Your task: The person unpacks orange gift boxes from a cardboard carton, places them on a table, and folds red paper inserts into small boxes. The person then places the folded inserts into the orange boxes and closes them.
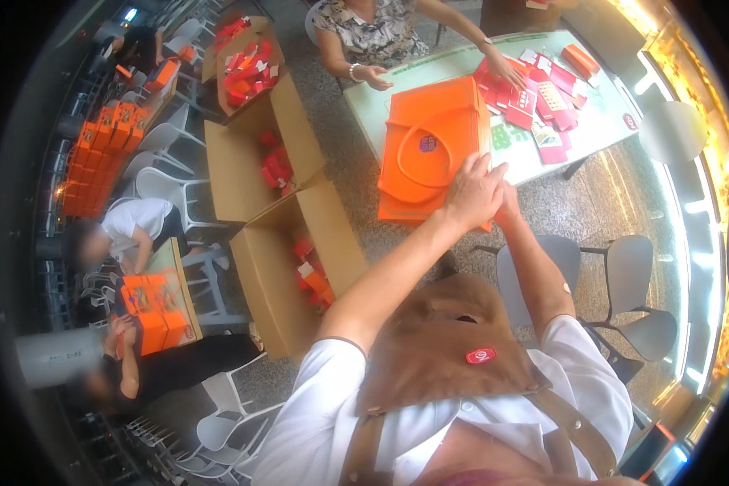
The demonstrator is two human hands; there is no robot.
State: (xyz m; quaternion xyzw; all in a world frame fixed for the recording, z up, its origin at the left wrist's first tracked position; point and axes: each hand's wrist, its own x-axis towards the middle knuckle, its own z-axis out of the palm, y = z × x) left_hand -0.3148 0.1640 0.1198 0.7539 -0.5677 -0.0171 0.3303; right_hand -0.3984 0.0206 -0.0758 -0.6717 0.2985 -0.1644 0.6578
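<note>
Worktop [607, 121]: pale with green markings, running from the upper middle to the upper right; it carries the bags and the small packets.
Cardboard boxes [259, 267]: three big open brown cartons in a row on the floor left of the worktop, each holding red and orange packets.
Orange bags [429, 121]: a flat stack of orange bags with looped handles, lying on the near left end of the worktop and overhanging its near edge; a round dark sticker sits on the top one.
Grey chairs [632, 300]: two, on the floor just right of the person's arms.
Red packets [543, 101]: a loose spread of red and pink flat packets on the worktop, right of the bags.
Co-worker's hand [506, 69]: reaching onto the red packets from the far side of the worktop.
Left hand [471, 194]: fingers spread and laid flat on the near right corner of the bag stack, pressing on it.
Right hand [506, 202]: mostly hidden behind the left one, at the same corner of the stack; cannot tell its grip.
</note>
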